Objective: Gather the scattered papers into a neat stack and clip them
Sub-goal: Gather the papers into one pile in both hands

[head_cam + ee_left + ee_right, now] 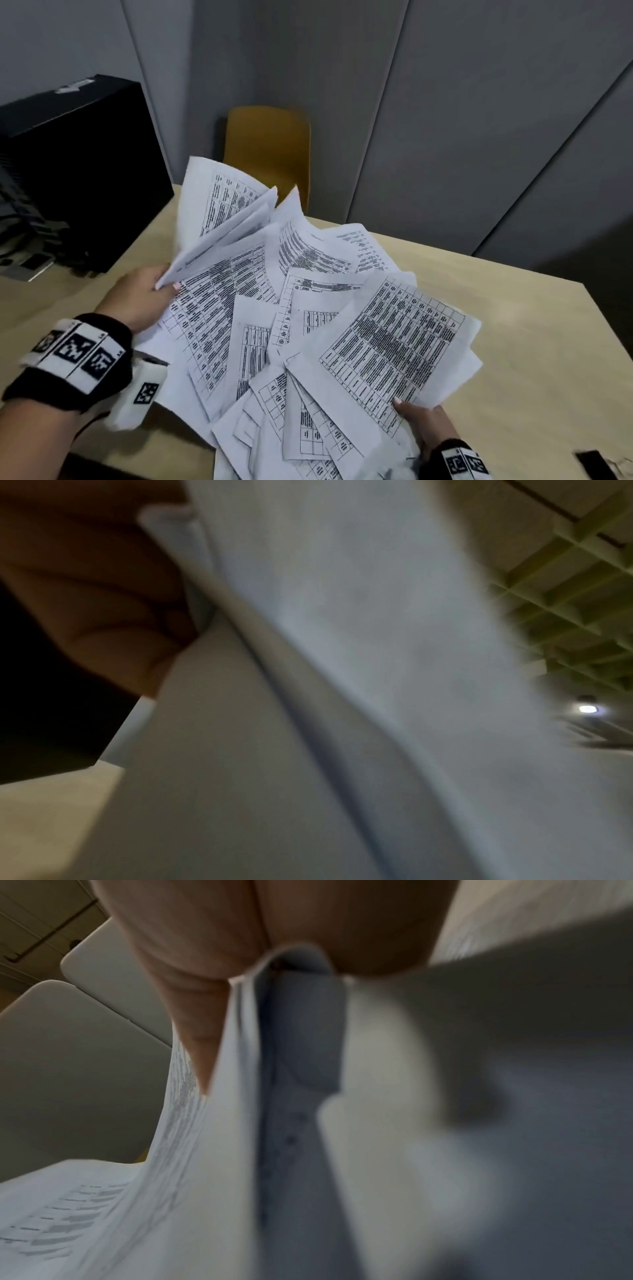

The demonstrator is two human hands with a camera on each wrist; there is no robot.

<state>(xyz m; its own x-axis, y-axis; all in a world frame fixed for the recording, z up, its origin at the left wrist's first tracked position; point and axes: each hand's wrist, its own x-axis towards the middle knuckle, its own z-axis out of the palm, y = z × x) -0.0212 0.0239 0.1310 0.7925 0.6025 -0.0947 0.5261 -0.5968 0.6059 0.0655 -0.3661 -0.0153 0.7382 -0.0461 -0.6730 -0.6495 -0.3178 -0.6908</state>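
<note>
Several printed white papers [260, 329] lie fanned and overlapping across the beige table [534, 342]. My left hand [150, 294] pinches the corner of a few sheets [222, 219] lifted off the pile at the left; in the left wrist view the fingers [103, 588] curl round those sheets [342, 642]. Near the front edge my right hand [421, 425] grips the lower edge of a raised bundle of sheets [394, 339], thumb on top. The right wrist view shows the fingers [205, 947] clamped on the paper edges [240, 1096]. No clip is clearly visible.
A black computer case [78, 164] stands on the table's left side with grey gear [24, 240] in front of it. A yellow chair [269, 150] stands behind the table against grey wall panels. A small dark object [592, 462] lies at the front right corner.
</note>
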